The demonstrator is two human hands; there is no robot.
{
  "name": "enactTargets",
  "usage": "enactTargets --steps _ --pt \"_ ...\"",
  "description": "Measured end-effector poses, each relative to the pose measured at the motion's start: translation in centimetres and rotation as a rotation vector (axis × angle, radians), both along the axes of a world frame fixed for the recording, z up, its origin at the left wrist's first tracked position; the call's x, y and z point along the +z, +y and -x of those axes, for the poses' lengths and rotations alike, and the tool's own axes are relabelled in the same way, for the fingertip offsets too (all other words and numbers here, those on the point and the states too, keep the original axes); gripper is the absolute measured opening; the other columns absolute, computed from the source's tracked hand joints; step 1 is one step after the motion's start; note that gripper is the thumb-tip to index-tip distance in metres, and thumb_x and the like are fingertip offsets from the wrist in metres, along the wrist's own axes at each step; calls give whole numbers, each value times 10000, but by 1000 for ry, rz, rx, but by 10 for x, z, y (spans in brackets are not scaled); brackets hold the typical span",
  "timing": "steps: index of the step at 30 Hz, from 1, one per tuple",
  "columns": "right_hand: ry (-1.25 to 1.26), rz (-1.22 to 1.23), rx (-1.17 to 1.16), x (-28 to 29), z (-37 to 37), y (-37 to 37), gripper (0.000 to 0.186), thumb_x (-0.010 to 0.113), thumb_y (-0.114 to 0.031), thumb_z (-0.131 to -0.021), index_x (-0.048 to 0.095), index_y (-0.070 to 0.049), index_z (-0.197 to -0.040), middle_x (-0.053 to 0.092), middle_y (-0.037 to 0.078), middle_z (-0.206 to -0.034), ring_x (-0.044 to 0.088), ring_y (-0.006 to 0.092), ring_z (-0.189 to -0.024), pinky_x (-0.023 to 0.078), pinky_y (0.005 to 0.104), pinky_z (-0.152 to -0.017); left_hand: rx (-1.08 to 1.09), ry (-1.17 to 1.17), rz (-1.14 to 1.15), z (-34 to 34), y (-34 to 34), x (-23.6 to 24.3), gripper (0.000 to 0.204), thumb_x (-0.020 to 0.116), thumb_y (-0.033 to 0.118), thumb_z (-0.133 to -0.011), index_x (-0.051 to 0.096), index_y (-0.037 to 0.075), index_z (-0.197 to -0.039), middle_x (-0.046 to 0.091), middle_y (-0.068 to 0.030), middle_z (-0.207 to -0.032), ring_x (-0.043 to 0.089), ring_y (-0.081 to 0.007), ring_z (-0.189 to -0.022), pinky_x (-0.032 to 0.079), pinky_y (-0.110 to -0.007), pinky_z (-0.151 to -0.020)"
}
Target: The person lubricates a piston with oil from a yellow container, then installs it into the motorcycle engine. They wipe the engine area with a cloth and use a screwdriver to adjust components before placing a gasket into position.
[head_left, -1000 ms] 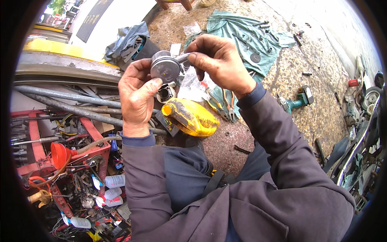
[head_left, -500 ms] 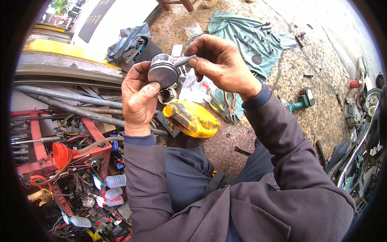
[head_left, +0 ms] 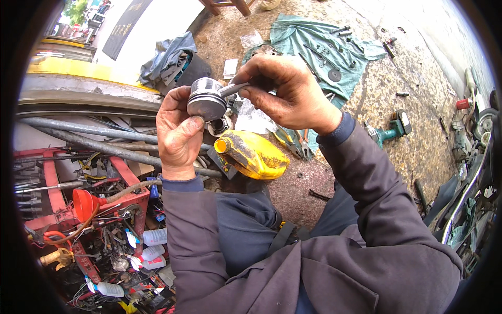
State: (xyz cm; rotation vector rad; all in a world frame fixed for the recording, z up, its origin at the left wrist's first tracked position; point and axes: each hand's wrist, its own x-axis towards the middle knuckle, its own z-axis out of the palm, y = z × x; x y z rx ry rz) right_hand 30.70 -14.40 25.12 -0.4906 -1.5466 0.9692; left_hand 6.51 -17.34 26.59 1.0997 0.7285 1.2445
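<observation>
My left hand (head_left: 179, 133) is wrapped round a metal piston (head_left: 207, 106), thumb at its lower edge. The piston is tilted, with its dark crown facing down toward me and ring grooves around its side. A grey cylindrical metal pin (head_left: 234, 90) meets the piston's right side. Its other end is pinched between the thumb and fingers of my right hand (head_left: 293, 94). How far the pin sits inside the piston is hidden. Below the hands, a stained yellow plastic jug (head_left: 256, 157) lies on its side on the floor.
A green cloth (head_left: 298, 34) with small metal parts is spread ahead. Pliers (head_left: 300, 146) and a teal cordless power tool (head_left: 389, 133) lie on the floor. At left, a red metal rack (head_left: 123, 175) holds tools, a red funnel (head_left: 86, 204) and bottles. Long metal pipes (head_left: 104, 131) run beside it.
The piston has dropped slightly and tipped, so its crown faces further down. My right hand has moved a little lower with the pin. Both hands keep their grip.
</observation>
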Motion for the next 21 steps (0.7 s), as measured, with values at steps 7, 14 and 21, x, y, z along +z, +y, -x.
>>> enactTargets --steps 7,14,21 --pt "-28 48 -1 4 -2 0 137 710 -33 -799 620 19 -888 633 110 -674 632 151 -605 507 294 -589 41 63 -71 -6 -6 5 594 728 -6 -752 489 -22 -1296 605 -134 -1182 599 -225 -1090 455 -362 -1025" --pt "-87 77 21 4 -5 0 120 693 -42 -818 617 19 -887 631 98 -669 626 145 -612 501 297 -589 88 113 -104 -13 -9 8 509 692 -90 -756 525 -31 -1233 624 -109 -1124 620 -178 -1027 494 -308 -945" --pt "-80 231 125 -3 -6 -6 126 647 34 -894 608 10 -1011 593 5 -850 530 34 -724 440 207 -632 62 172 -145 -13 -11 7 540 687 -72 -765 513 -21 -1274 608 -121 -1188 592 -193 -1083 446 -322 -1013"
